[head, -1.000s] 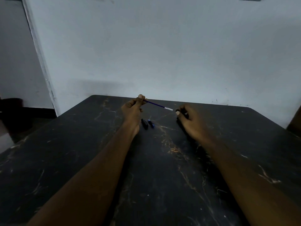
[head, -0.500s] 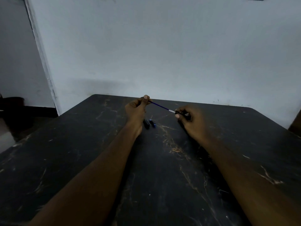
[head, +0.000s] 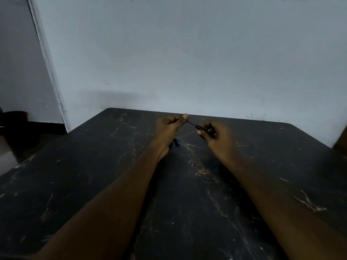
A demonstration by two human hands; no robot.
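My left hand (head: 169, 126) pinches the back end of a thin blue pen refill (head: 191, 123) between thumb and fingers, above the far part of the black table (head: 93, 175). My right hand (head: 216, 134) grips a black pen barrel (head: 204, 128), mostly hidden in its fingers. Most of the refill is inside the barrel; only a short blue stretch shows between the hands. Two small pen parts, one black and one blue-tipped (head: 176, 143), lie on the table just below my left hand, partly hidden by it.
The dark marbled table runs to a pale wall (head: 187, 62) at the back. A doorway and a dark object (head: 15, 124) are on the floor at the far left. A brown edge (head: 340, 141) shows at the far right.
The hands have come together. The refill, first held clear of the barrel with its white tip showing, has slid into the barrel, leaving only a short stretch visible.
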